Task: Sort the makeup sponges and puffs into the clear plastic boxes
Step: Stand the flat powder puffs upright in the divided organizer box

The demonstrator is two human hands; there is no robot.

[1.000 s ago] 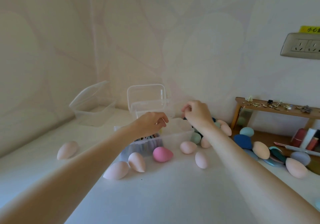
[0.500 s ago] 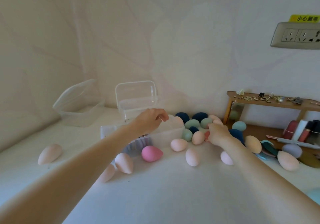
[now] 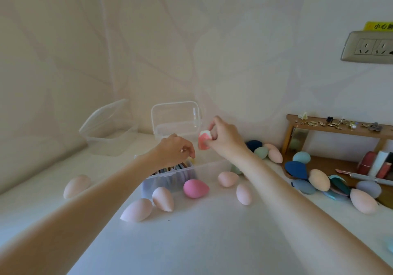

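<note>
My right hand (image 3: 224,139) pinches a flat pink puff (image 3: 203,141) with a white edge, held above the near clear box (image 3: 168,182). That box holds several coloured puffs standing on edge. My left hand (image 3: 174,149) hovers over the box with its fingers curled down onto the puffs; its fingertips are hidden. A hot pink sponge (image 3: 195,188) and several pale pink egg sponges (image 3: 162,198) lie on the white table around the box. A second clear box (image 3: 176,116) stands open behind it, and a third clear box (image 3: 107,131) stands open at the back left.
A pile of blue, green, beige and pink sponges (image 3: 297,169) lies at the right by a wooden shelf (image 3: 340,128) bearing small clips. Lipsticks (image 3: 377,164) stand under it. A wall socket (image 3: 368,47) is at the upper right. One pale sponge (image 3: 76,185) lies far left.
My right hand went down to the sponge pile at the right, took up the pink puff and lifted it back above the near box. My left hand stayed over the box.
</note>
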